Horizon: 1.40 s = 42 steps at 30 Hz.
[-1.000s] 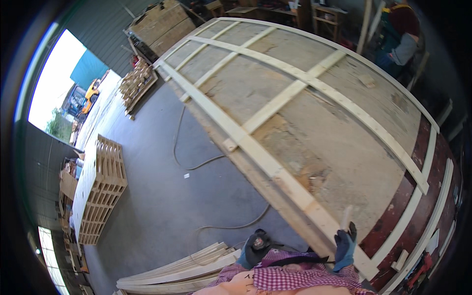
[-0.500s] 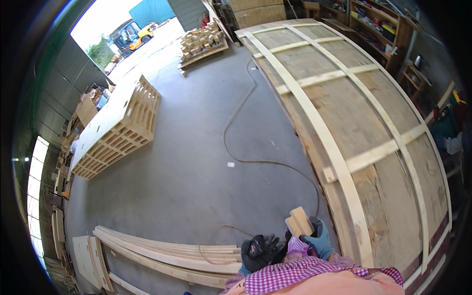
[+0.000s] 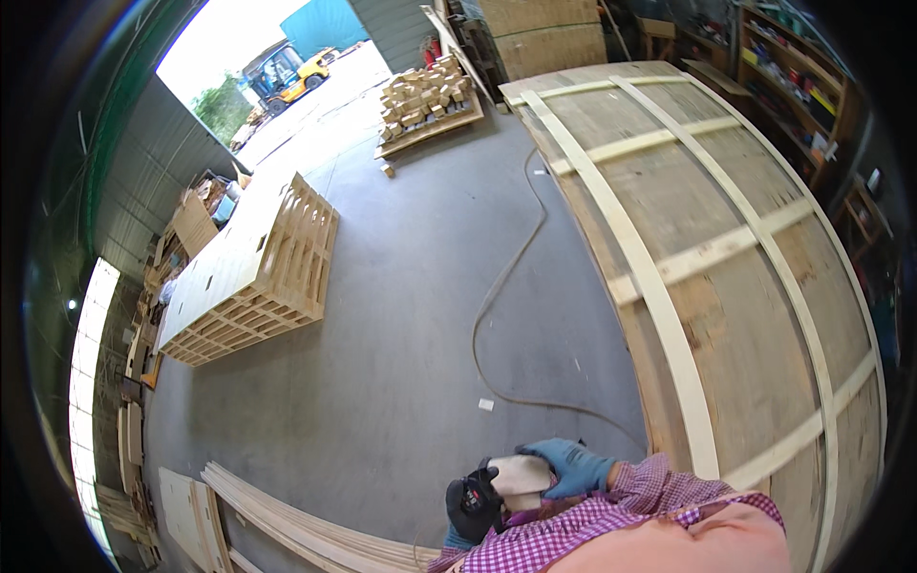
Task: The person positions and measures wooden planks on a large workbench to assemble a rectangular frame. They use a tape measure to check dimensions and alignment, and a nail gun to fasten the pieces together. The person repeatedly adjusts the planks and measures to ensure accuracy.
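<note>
Low in front of my body, both hands are together at a pale wooden block [image 3: 522,476]. My right hand [image 3: 573,466], in a blue glove with dark fingertips, is closed on its right side. At its left edge, the curled fingers of my left hand [image 3: 475,504], in a black-coated glove, grip it. The block's lower part is partly covered by my checked sleeve, and I cannot tell whether it is one piece or several stacked together. Right of my hands lies a large plywood panel [image 3: 735,325] with pale battens across it.
Long boards [image 3: 296,520] lie at the lower left. A stack of slatted pallets [image 3: 258,277] stands on the left. Farther off, a pallet carries a pile of wooden blocks [image 3: 425,95]. A hose [image 3: 478,329] snakes over the grey floor [image 3: 401,382]. Outside the doorway stands a forklift [image 3: 282,76].
My right hand has brought the wooden block left and lower, turning it toward my left hand. My left hand now meets it. The whole view has shifted, with the room appearing farther right.
</note>
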Available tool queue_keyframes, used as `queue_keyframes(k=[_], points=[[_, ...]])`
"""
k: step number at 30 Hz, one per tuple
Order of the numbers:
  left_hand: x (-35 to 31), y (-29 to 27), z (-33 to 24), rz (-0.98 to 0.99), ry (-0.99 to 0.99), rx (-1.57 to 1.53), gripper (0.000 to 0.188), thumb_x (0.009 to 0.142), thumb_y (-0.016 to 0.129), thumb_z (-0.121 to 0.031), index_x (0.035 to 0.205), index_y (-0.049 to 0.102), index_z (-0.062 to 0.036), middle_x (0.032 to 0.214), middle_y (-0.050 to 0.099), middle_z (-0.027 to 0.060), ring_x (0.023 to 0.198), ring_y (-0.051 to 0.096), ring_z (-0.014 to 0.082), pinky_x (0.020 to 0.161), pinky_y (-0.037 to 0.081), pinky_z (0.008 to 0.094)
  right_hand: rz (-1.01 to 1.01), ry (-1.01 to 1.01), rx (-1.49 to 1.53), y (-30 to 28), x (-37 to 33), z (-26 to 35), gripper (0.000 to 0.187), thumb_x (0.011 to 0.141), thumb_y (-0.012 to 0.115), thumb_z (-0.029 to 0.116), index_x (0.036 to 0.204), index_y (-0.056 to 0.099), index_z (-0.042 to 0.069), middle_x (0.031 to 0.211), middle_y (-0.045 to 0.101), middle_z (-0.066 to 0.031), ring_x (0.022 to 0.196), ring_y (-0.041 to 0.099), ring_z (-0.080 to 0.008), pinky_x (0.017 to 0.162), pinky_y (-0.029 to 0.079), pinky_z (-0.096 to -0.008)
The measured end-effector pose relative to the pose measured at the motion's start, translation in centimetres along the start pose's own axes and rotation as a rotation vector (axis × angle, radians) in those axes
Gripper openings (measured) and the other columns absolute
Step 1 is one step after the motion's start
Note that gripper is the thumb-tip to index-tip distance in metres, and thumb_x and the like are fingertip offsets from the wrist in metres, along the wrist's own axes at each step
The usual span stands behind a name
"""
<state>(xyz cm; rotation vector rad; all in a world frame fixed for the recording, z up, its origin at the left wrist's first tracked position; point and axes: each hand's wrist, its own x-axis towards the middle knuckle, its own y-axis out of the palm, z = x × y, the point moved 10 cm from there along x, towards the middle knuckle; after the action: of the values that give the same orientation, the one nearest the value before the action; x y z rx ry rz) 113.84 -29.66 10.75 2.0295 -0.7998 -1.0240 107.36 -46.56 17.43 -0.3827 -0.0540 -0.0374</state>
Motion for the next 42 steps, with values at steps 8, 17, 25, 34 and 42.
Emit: queue_keyframes(k=[8,17,25,34,42], points=[[24.0,6.1,-9.7,-0.006,-0.146,0.327,0.053,0.097,0.05,-0.042,0.13,0.054,-0.0011,0.124,0.061,0.0086,0.105,0.062,0.019,0.094,0.05,0.0368,0.076,-0.146,0.096,-13.2,19.3,-4.3,0.073,0.074,0.076,0.03,0.136,0.049,0.004,0.134,0.054,-0.0189,0.125,0.05,-0.0353,0.107,0.037,-0.0451],[51.8,16.1,-14.3,-0.042,-0.143,0.586,0.044,0.098,0.055,-0.036,0.126,0.059,-0.0027,0.117,0.064,0.0079,0.103,0.061,0.0167,0.092,0.049,0.0308,-0.342,-0.034,-0.153,-35.6,32.8,-8.7,0.089,0.066,0.084,0.039,0.137,0.046,0.001,0.133,0.053,-0.0215,0.125,0.049,-0.0396,0.106,0.038,-0.0471],[69.0,26.4,-22.5,-0.008,-0.207,0.505,0.045,0.1,0.053,-0.037,0.13,0.052,-0.0039,0.119,0.06,0.0062,0.108,0.056,0.0139,0.093,0.048,0.0318,-0.213,-0.146,-0.474,-46.5,52.1,-18.8,0.089,0.064,0.082,0.044,0.135,0.047,0.002,0.134,0.047,-0.0224,0.122,0.048,-0.0395,0.103,0.041,-0.0455],[89.2,22.5,-35.8,-0.263,0.221,0.467,0.041,0.098,0.055,-0.021,0.137,0.05,-0.0076,0.126,0.057,0.0107,0.11,0.057,0.0218,0.094,0.05,0.0355,-0.367,-0.006,0.375,-61.6,72.9,-28.2,0.07,0.064,0.077,0.013,0.127,0.05,0.002,0.122,0.055,-0.0176,0.114,0.056,-0.0308,0.097,0.047,-0.0389],[115.3,30.9,-47.6,-0.231,-0.037,0.529,0.097,0.079,0.08,-0.012,0.153,0.017,-0.0138,0.131,0.049,0.0196,0.113,0.055,0.0276,0.09,0.052,0.0387,-0.791,0.241,1.512,-77.5,75.9,-42.0,0.059,0.069,0.067,0.015,0.126,0.05,0.012,0.117,0.058,-0.0171,0.104,0.061,-0.0344,0.086,0.054,-0.0483]])
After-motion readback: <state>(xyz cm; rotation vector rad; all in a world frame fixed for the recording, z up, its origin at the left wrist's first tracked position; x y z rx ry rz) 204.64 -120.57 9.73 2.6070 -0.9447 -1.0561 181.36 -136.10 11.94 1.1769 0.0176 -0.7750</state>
